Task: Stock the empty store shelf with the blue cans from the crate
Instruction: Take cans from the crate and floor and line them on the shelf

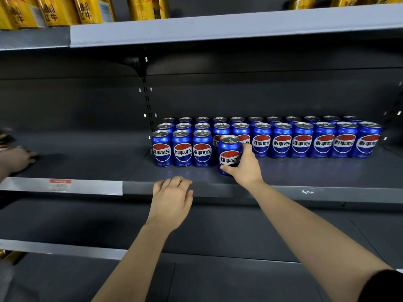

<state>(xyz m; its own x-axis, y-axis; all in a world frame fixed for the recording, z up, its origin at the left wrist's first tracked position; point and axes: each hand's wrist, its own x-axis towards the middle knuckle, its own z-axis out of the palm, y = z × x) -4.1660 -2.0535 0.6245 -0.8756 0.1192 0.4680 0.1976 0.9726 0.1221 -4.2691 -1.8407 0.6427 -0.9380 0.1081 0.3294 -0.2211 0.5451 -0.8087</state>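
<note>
Head view: gripped a blue can (229,153) in the right hand (246,168), thumb low across the front of the label and fingers wrapped round the far side. Held it upright at the dark grey shelf (98,158); could not tell whether the base touched the surface. Placed it just right of the short front row of three cans (182,149) and slightly nearer the shelf's lip, in front of the longer rows (281,140) behind. Showed those rows two deep, running from the slotted upright post (147,99) on the left almost to the shelf's right end. Stood all of them upright, silver tops up, red, white and blue logos facing out. Rested the left hand (171,199) at the shelf's front lip, left of the held can and apart from it, fingers loosely bent at the edge, clasping nothing. Caught another person's hand (19,160) at the far left edge of the frame, blurred, lying on the same shelf well away from the cans. Carried a pale strip with a red-topped tag (60,185) on the left section's front edge, print too blurred to read. Showed gold cans (54,12) with red characters above, on the light grey upper shelf (218,29). Showed a lower shelf (239,232) beneath both forearms, and a dark sleeve (383,286) at the bottom right corner.
</note>
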